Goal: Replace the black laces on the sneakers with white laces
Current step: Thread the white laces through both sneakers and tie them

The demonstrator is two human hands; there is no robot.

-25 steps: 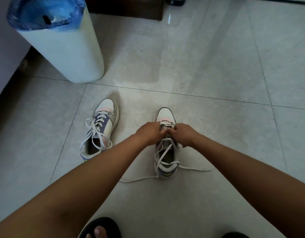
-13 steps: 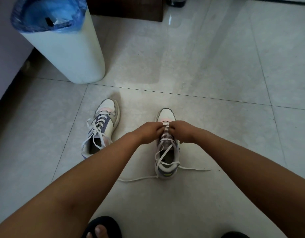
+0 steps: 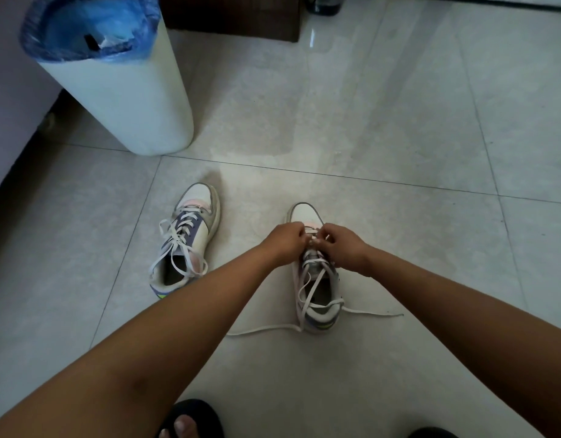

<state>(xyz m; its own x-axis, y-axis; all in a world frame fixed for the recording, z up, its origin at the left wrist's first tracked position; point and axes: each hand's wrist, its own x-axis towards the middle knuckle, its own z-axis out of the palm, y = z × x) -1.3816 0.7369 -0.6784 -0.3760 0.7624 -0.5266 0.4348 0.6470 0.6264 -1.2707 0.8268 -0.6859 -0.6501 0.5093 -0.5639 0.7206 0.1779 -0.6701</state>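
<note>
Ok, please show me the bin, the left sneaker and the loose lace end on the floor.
bin (image 3: pixel 127 99): head view, white side wall.
left sneaker (image 3: pixel 200 197): head view, white toe cap.
loose lace end (image 3: pixel 257 329): head view, strand on the floor.

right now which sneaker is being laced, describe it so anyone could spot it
Start at the white bin; two sneakers lie on the floor below it. It is the right sneaker, farther from the bin, with both hands on its laces and loose lace ends trailing beside its heel.
</note>
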